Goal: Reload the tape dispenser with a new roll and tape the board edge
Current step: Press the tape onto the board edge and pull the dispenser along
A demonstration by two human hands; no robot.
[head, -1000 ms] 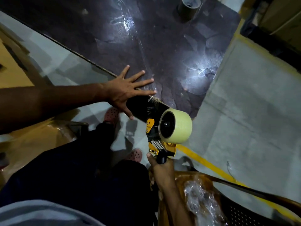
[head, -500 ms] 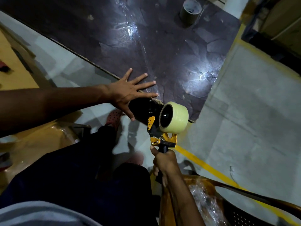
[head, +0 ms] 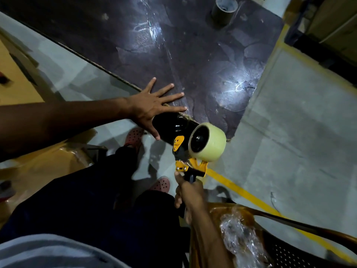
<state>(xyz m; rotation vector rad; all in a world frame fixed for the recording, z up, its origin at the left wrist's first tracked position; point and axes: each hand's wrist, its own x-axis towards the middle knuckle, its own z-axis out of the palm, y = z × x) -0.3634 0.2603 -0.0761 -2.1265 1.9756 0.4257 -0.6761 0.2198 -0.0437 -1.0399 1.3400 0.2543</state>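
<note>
A dark, glossy board (head: 193,51) lies flat, its near corner pointing toward me. My left hand (head: 152,107) rests flat on that near edge, fingers spread. My right hand (head: 190,194) grips the black handle of a yellow-and-black tape dispenser (head: 183,151), which carries a full pale-yellow tape roll (head: 209,145). The dispenser's front end sits against the board's near corner, where shiny tape wraps the edge just right of my left hand's thumb.
An empty grey tape core (head: 224,10) stands on the board's far side. A brown plastic chair (head: 270,235) with crumpled clear wrap (head: 239,238) is at the lower right. A yellow floor line (head: 241,192) crosses the grey floor. My legs and pink shoes (head: 160,185) are below.
The dispenser and my right hand have shifted slightly away from me along the board corner. My left hand stays pressed flat on the board.
</note>
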